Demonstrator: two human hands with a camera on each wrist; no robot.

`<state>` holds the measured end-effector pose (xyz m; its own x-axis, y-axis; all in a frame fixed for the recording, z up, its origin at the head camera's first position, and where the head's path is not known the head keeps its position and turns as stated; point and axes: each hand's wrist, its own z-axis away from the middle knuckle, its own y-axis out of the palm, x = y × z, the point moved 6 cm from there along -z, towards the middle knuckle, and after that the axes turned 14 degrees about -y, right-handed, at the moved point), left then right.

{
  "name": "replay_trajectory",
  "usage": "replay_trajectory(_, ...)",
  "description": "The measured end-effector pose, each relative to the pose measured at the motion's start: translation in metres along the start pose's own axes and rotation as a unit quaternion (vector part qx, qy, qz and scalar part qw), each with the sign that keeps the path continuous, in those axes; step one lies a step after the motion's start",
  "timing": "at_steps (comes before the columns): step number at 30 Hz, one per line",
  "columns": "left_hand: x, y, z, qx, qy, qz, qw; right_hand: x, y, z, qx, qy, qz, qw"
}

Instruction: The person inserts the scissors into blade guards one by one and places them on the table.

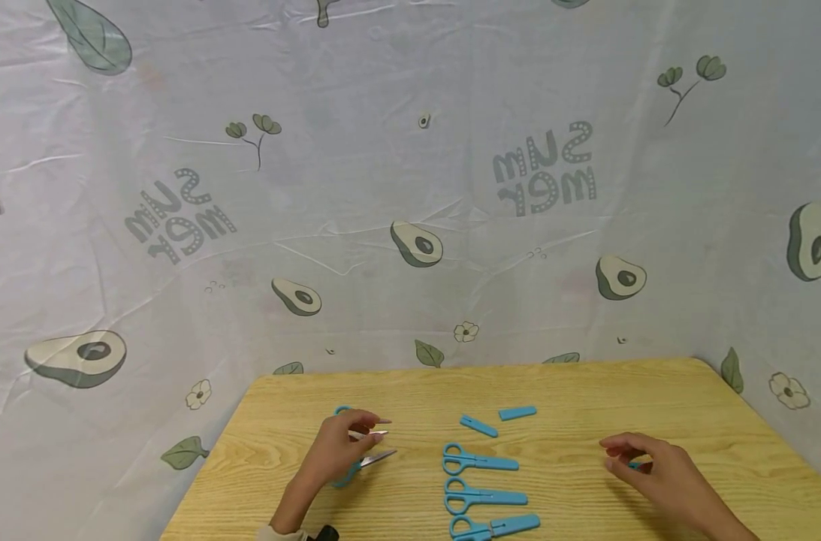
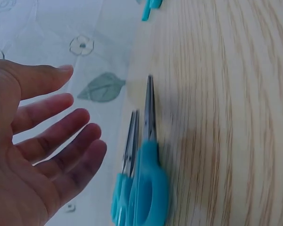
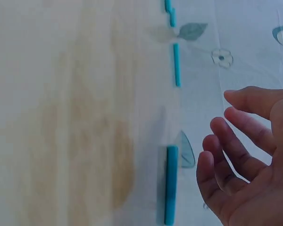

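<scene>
My left hand point(image 1: 345, 448) hovers with loosely bent fingers over uncovered scissors point(image 1: 378, 457) at the table's left side. In the left wrist view the hand point(image 2: 52, 141) holds nothing; beside it lie blue-handled scissors point(image 2: 152, 183) with metal blades, and another pair point(image 2: 125, 188) just behind. On the right, my other hand point(image 1: 667, 473) is held over the table, its fingers relaxed. A blue blade cover point(image 3: 171, 183) lies close by this hand point(image 3: 240, 165) in the right wrist view; from the head it is mostly hidden under the fingers.
Mid-table, three blue scissors in their covers point(image 1: 494, 463) point(image 1: 494, 497) point(image 1: 514, 524) lie in a column. Behind them are two loose blue covers point(image 1: 479, 426) point(image 1: 517, 412). A printed curtain point(image 1: 356, 188) hangs along the back edge of the wooden table point(image 1: 565, 451).
</scene>
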<state>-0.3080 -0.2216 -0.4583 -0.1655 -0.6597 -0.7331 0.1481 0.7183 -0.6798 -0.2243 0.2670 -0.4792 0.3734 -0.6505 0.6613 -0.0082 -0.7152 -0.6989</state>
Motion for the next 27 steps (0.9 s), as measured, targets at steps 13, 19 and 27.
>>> replay_trajectory(13, 0.017, -0.015, 0.007, 0.023, -0.018, -0.012, 0.9995, -0.025, -0.018, -0.001, 0.03, -0.03, 0.084, 0.996)
replay_trajectory(19, 0.024, -0.017, 0.011, 0.057, -0.027, -0.015, 0.9979, -0.031, -0.014, -0.005, 0.054, -0.03, 0.094, 0.994)
replay_trajectory(27, 0.021, -0.02, 0.012, 0.079, -0.008, -0.065, 0.9947, -0.038, -0.017, -0.003, 0.055, -0.038, 0.137, 0.988)
